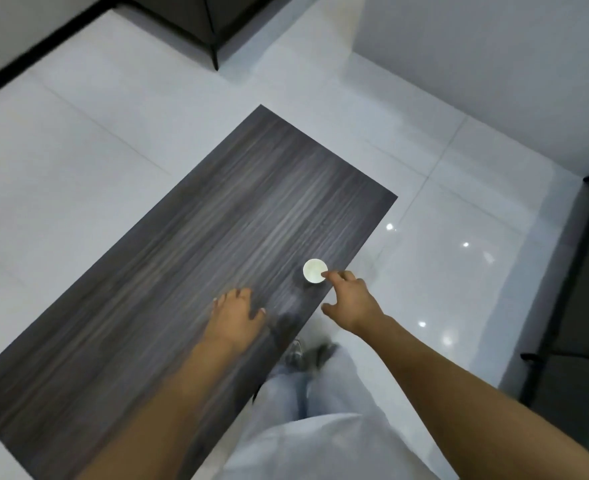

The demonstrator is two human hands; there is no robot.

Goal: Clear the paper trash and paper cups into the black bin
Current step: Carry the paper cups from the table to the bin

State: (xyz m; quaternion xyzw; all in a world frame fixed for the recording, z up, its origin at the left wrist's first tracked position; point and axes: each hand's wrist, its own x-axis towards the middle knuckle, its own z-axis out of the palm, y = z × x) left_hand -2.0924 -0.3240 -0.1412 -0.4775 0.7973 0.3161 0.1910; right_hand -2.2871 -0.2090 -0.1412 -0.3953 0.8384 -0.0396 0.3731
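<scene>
A: Left hand (238, 311) flat over the table (217, 220), fingers spread and relaxed, holding nothing.

B: Move right and there's the cup (315, 270), upright, mouth up, close to the table's right edge.

A: Right hand (350, 301) is reaching in, one fingertip at the cup's rim, thumb hanging loose off the table edge. Nothing gripped yet.

B: That's the worry. A light paper cup beside an edge: a poke from that finger could tip it, or nudge it along the edge and off onto the tiles (459, 237).

A: A pinch across the rim looks safer than a push, I'd say.

B: Room's no problem. Bare tabletop to the left, open floor to the right.

A: No black bin in view, though, nor any paper trash. Dark furniture top and far right, but I can't call either one a bin.
</scene>
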